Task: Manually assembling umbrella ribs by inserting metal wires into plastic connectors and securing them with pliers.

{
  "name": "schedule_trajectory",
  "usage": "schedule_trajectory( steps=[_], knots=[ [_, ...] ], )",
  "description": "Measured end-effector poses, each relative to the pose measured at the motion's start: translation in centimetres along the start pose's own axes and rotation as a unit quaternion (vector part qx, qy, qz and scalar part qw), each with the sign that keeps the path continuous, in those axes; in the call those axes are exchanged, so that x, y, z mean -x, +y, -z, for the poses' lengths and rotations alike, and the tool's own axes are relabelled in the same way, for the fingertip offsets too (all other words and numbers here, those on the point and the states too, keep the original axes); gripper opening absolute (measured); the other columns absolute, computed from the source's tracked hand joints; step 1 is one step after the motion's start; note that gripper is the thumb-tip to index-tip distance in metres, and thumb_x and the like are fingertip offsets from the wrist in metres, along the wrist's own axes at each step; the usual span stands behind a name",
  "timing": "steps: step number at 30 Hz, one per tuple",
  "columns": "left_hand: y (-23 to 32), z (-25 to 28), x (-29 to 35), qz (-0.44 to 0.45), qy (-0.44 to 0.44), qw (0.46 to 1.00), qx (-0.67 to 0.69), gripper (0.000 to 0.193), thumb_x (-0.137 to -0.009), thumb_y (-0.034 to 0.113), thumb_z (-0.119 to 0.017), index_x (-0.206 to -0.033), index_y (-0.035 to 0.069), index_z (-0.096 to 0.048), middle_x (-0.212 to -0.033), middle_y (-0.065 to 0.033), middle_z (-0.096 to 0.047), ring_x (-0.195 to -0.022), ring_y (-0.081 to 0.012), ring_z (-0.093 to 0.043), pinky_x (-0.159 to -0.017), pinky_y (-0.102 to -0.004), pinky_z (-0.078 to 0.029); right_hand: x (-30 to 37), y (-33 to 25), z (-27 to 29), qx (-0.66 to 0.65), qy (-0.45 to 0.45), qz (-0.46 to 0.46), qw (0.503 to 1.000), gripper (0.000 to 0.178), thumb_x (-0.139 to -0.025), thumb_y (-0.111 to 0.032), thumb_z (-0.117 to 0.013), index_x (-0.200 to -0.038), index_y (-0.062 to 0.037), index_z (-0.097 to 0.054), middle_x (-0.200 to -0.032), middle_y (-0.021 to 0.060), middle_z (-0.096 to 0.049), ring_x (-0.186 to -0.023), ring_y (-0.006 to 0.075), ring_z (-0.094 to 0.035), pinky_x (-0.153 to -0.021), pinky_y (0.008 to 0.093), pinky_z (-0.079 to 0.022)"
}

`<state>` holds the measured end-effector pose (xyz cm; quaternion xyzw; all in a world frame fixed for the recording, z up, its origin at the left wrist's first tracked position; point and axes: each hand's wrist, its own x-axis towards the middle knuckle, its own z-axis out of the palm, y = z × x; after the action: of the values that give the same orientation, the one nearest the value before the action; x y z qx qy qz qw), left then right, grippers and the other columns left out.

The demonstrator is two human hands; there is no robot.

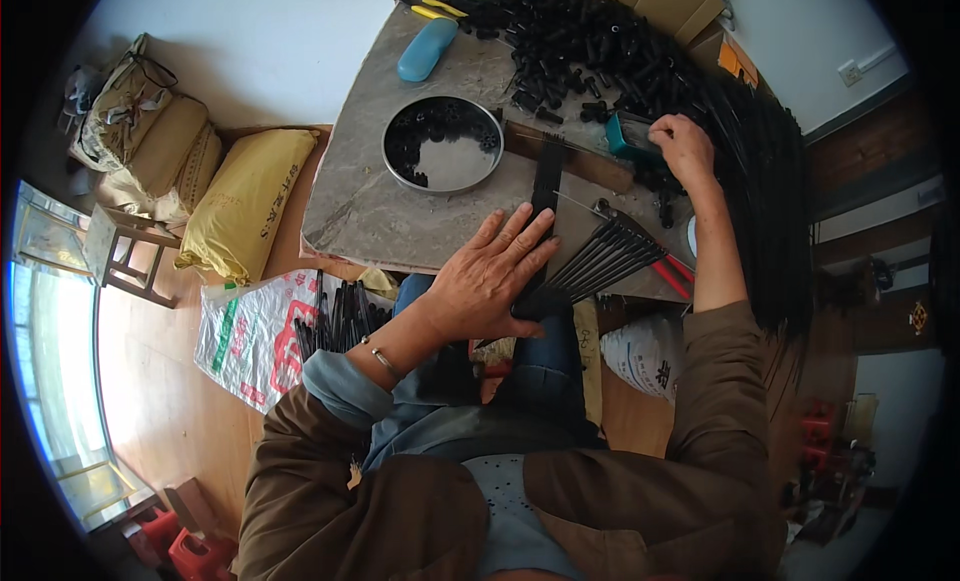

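My left hand (pixel 490 266) lies with its fingers stretched out at the table's near edge. Its fingertips rest by the lower end of a flat black strip (pixel 548 176), which runs up the table; part of it is hidden under the hand. Right beside the hand, several thin black rods (pixel 605 261) fan out toward red-handled pliers (pixel 672 273). Farther right, my right hand (pixel 684 149) is closed in a pinch at the edge of a small teal box (pixel 628 136); what its fingertips hold is too small to tell. A wooden block (pixel 590 164) lies just left of the box.
A round metal tray (pixel 443 188) holds small black pieces. Behind it are a blue case (pixel 427 50), yellow-handled pliers (pixel 432 6) and a heap of black fittings (pixel 570 41). Long black rods (pixel 770 191) hang over the right edge. A yellow sack (pixel 245 201) lies at left.
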<state>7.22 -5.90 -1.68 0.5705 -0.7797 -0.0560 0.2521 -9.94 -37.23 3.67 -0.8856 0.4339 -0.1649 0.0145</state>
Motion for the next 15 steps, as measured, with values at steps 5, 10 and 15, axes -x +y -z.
schedule_trajectory(
  steps=[5,10,15],
  knots=[
    [0.0,-0.2,-0.1,-0.003,0.002,1.0,-0.003,0.098,-0.063,0.056,-0.075,-0.138,0.002,-0.041,-0.151,-0.0197,-0.025,-0.141,-0.035,-0.021,-0.114,-0.0483,-0.018,-0.2,-0.3,1.0,-0.014,0.135,0.084,0.987,0.009,-0.081,-0.018,-0.064,-0.083,-0.0112,-0.069,-0.087,0.0041,-0.064,-0.085,0.0263,-0.062,-0.076,0.0384,-0.047],
    [-0.1,-0.2,0.1,0.005,0.003,1.0,-0.005,0.098,-0.063,0.056,-0.075,-0.137,0.002,-0.041,-0.151,-0.0194,-0.025,-0.141,-0.0346,-0.021,-0.114,-0.0483,-0.018,1.2,-7.2,-0.2,-0.123,0.144,0.235,0.954,0.008,-0.083,-0.017,-0.062,-0.085,-0.0106,-0.067,-0.083,0.0064,-0.065,-0.085,0.0285,-0.062,-0.075,0.0383,-0.048],
    [-0.1,-0.3,0.0,0.004,0.008,1.0,-0.001,0.097,-0.062,0.055,-0.076,-0.136,0.003,-0.042,-0.151,-0.0192,-0.025,-0.141,-0.0347,-0.021,-0.114,-0.0484,-0.018,2.0,-9.0,-2.6,-0.155,-0.061,0.168,0.972,0.015,-0.087,-0.015,-0.056,-0.092,-0.0067,-0.067,-0.09,0.0102,-0.064,-0.089,0.0306,-0.062,-0.078,0.0389,-0.048]
  ],
)
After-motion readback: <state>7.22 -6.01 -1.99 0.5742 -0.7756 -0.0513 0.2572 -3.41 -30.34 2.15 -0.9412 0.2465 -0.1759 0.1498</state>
